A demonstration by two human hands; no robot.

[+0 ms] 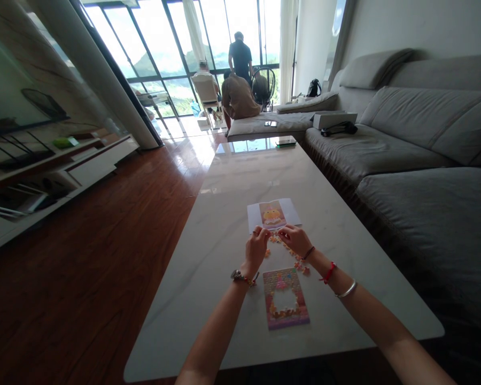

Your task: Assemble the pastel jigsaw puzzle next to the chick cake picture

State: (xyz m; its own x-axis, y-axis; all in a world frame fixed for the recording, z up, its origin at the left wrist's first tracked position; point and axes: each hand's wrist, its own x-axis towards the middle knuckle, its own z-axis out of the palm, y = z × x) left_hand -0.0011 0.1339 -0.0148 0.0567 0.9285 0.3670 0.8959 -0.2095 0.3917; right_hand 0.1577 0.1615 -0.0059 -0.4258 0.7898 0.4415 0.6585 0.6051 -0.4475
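Over the worktop [200, 267], left hand [256, 245] and right hand [299, 239] show curled fingers, grip unverifiable; a brushing wrist could scatter puzzle pieces [305, 271].

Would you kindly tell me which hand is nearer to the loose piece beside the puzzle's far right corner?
Right. The right hand is beyond the loose piece; the left hand is also beyond it, but farther left.

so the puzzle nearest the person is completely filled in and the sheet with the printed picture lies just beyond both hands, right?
Not quite: the head view shows a large gap in the middle of the puzzle. The sheet does lie just beyond the left hand and right hand.
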